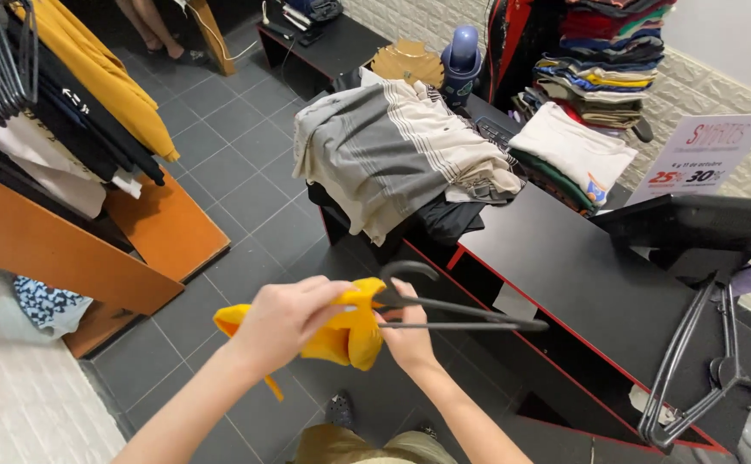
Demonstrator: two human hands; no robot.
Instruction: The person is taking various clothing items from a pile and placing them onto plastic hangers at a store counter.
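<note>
Two hands, left hand (285, 322) and right hand (405, 335), grip one yellow garment (349, 331), one black hanger (453, 314).

- The yellow garment (341, 331) is bunched between the two hands, so its shape and kind cannot be told.
- The left hand (285, 322) covers part of the cloth; its fingertips are tucked into the folds.
- The right hand (405, 335) is mostly hidden behind the cloth, and its grip on the dark hanger (453, 314) does not show.
- The hanger's near end is buried in the cloth.
- The clothes rack (40, 94) is cut off by the left and top edges.
- The pile of folded clothes (603, 51) runs past the top edge.
- Another person's legs (152, 30) are cut off at the top.
- The grey hangers (702, 369) on the counter run past the right edge.
</note>
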